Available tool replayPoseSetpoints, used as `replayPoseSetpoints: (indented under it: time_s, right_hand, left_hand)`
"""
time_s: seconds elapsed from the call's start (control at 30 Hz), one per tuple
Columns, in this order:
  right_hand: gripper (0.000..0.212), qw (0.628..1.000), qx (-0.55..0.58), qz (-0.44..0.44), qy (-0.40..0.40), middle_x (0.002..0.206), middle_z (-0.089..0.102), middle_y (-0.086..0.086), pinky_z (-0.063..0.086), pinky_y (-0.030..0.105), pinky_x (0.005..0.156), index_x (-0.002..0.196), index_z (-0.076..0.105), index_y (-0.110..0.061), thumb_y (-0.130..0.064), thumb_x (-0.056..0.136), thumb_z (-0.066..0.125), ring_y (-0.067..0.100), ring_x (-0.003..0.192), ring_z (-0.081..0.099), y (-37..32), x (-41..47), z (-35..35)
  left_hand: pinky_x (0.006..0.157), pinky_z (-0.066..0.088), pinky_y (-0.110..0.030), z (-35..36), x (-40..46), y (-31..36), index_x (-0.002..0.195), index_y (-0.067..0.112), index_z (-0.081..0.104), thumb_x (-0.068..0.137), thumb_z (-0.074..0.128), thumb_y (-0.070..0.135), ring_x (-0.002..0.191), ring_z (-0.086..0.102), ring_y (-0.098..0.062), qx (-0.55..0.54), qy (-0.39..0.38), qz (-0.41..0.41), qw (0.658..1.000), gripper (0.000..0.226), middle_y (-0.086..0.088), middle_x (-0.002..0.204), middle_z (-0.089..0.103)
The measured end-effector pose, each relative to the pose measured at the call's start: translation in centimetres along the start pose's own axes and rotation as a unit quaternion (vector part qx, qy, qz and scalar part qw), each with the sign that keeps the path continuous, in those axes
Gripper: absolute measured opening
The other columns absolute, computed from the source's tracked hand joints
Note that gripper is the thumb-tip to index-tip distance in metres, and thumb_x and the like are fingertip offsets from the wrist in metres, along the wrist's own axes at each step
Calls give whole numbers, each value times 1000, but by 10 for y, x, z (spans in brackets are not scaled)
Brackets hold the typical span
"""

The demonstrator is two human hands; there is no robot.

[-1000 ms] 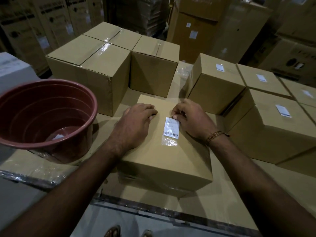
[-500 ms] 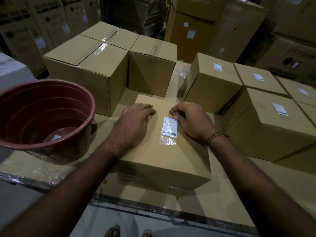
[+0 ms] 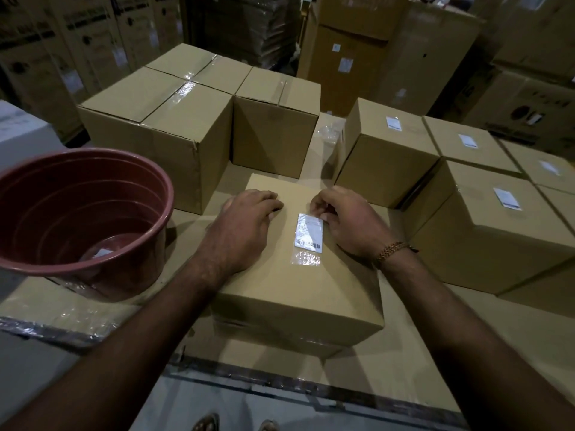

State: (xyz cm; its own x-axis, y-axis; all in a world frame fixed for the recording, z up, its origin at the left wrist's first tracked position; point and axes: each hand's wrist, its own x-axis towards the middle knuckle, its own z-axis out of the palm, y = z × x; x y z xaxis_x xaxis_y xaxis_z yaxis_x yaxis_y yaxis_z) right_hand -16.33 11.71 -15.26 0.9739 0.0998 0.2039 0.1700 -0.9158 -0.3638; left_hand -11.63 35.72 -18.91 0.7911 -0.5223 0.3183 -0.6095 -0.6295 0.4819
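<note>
Label (image 3: 308,233) on the box (image 3: 295,290) is pinched at its corner by the right hand (image 3: 348,225) grip, while the left hand (image 3: 245,225) lies flat, grip open.

- The bare left forearm (image 3: 140,331) enters from the lower left corner of the frame and runs diagonally up towards the centre.
- The left hand (image 3: 245,225) lies palm down just left of centre, its fingers (image 3: 264,197) close together, slightly bent and pointing up and right.
- The bare right forearm (image 3: 466,331) comes in from the lower right corner, angled up and left.
- A gold-coloured chain bracelet (image 3: 390,251) circles the right wrist.
- The right hand (image 3: 348,223) sits just right of centre, knuckles raised, fingers (image 3: 323,197) curled under with the thumb tucked against them.
- The two hands are near each other but apart.
</note>
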Motion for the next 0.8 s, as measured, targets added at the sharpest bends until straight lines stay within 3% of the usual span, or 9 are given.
replayPoseSetpoints:
  time_s: [0.13,0.37,0.47,0.63,0.8]
  right_hand:
    - [36,999,30,38,-5,92,66,-13,46,16,76,115,71,-23,2,90,62,0,88,60,3,0,-7]
    - [20,999,23,44,22,89,65,-12,50,19,74,94,74,-23,-4,90,67,3,83,59,1,-2,-5]
    - [20,998,17,45,41,86,61,-12,44,14,70,87,71,-22,-3,89,66,2,83,56,-2,-5,-3]
    - [15,998,1,51,37,90,53,-11,35,7,70,87,66,-17,-4,92,62,-2,84,49,-3,-7,2]
    - [17,996,34,63,45,92,59,-15,39,10,71,88,64,-20,-7,98,59,-2,90,54,-4,-9,1]
  left_hand:
    - [115,38,-51,2,-1,-2,136,20,67,106,48,21,136,49,-19,-2,5,7,1000,36,2,143,61]
    - [114,40,-51,2,-1,-1,134,20,68,102,38,30,134,51,-20,-7,-1,0,1000,46,2,141,62]
    - [113,40,-52,3,-2,-1,134,21,68,102,39,30,134,50,-19,-7,-1,4,1000,44,2,141,62]
    - [114,40,-52,2,-1,0,136,20,67,107,47,22,134,50,-20,-1,3,9,1000,35,1,142,62]
    - [113,40,-51,3,-1,0,134,18,69,106,51,18,133,52,-21,-2,14,15,1000,33,0,141,63]
